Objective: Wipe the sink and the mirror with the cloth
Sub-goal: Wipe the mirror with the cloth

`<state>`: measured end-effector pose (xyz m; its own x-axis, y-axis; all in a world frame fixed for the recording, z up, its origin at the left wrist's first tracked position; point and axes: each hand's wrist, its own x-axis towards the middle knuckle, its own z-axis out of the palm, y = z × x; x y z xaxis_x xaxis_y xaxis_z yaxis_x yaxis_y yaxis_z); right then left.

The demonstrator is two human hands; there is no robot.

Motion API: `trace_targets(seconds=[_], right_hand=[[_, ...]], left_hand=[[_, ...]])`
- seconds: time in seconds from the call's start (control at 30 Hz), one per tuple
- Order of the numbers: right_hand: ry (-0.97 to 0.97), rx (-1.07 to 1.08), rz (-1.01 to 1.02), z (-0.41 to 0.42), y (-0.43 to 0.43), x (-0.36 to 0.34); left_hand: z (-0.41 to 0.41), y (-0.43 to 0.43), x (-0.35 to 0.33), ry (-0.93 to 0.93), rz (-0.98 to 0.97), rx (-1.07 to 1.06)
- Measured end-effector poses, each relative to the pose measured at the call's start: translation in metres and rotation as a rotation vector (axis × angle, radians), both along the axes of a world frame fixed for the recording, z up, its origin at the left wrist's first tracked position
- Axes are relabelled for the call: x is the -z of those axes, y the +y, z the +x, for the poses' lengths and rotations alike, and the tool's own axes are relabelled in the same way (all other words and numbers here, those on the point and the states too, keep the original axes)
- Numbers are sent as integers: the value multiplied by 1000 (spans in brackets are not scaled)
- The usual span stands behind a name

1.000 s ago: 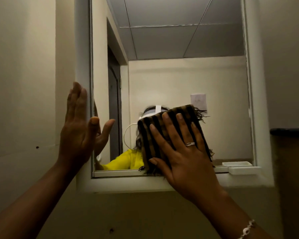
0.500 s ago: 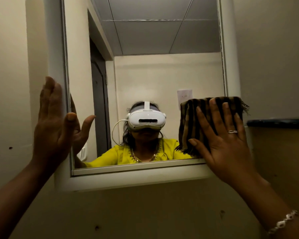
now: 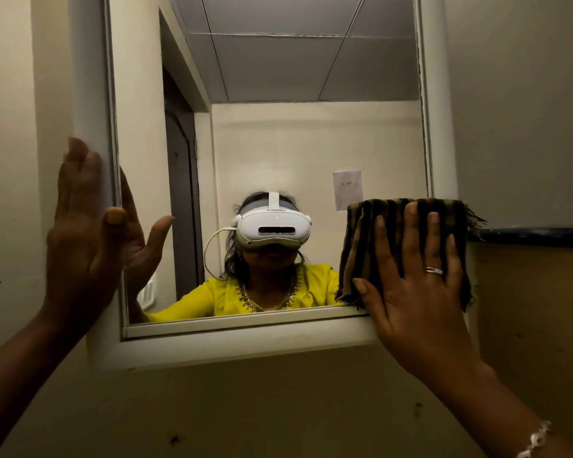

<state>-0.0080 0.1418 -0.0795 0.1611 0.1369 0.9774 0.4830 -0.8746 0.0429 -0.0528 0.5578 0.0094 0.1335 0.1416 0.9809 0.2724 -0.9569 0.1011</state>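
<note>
The mirror (image 3: 311,143) hangs on the wall in a white frame (image 3: 232,345). A brown and black striped cloth (image 3: 361,246) is pressed flat over the mirror's lower right corner and right frame edge. My right hand (image 3: 417,289) lies spread on the cloth, fingers pointing up, a ring on one finger. My left hand (image 3: 83,239) rests flat against the left side of the frame, fingers up, holding nothing. The sink is out of view.
A dark ledge (image 3: 530,236) juts from the wall just right of the cloth. Bare cream wall (image 3: 245,408) lies below the frame and to the left. The mirror reflects a person in a yellow top, a door and a ceiling.
My right hand has slid the cloth from the mirror's lower middle to its lower right corner. My left hand has stayed on the left frame edge.
</note>
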Motion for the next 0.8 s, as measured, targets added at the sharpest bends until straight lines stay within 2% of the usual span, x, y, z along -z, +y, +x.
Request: trace_targets(seconds=[0.1, 0.17, 0.2, 0.27, 0.37, 0.8], right_hand=[[-11, 0, -15, -4, 13, 1], [-26, -6, -26, -8, 22, 1], [-31, -10, -27, -10, 27, 1], [-39, -16, -20, -14, 37, 2], [-47, -53, -5, -23, 57, 3], [-68, -236, -35, -77, 164, 1]], left_hand=[[1, 0, 0, 75, -66, -16], [-18, -29, 3, -45, 16, 28], [-32, -50, 8, -133, 99, 122], [-61, -95, 18, -181, 183, 340], [-90, -141, 15, -178, 165, 444], [-86, -131, 16, -144, 83, 571]])
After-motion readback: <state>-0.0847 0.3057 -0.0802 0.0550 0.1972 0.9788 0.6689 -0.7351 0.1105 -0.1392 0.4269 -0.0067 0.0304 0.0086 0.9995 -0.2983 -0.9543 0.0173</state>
